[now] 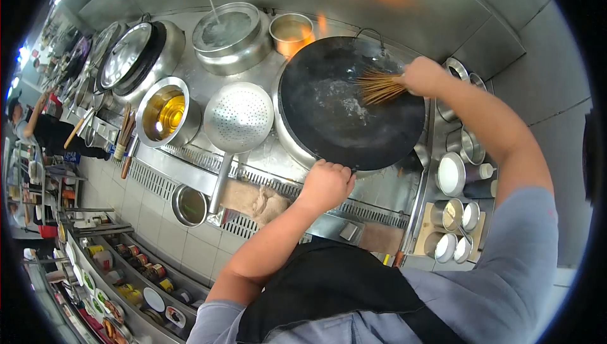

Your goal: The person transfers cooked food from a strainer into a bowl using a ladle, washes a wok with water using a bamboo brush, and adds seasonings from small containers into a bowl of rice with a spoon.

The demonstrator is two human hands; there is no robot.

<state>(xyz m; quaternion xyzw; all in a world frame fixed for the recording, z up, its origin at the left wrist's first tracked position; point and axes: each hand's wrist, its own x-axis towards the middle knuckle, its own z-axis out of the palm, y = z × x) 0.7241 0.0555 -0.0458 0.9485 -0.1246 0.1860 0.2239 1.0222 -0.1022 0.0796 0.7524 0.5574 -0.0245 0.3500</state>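
A large black wok sits over the burner, with a little water or foam in its middle. My right hand is closed round the end of a bamboo brush, whose bristles touch the wok's inner surface at the right. At the wok's near edge, my left hand grips the rim or handle; the exact part is hidden under the fingers. A perforated ladle rests left of the wok, its handle pointing toward me over a folded cloth.
Water runs into a pot at the back, beside a small pot near flames. A pot of yellow oil stands left. Seasoning containers line the right. Another person is at far left.
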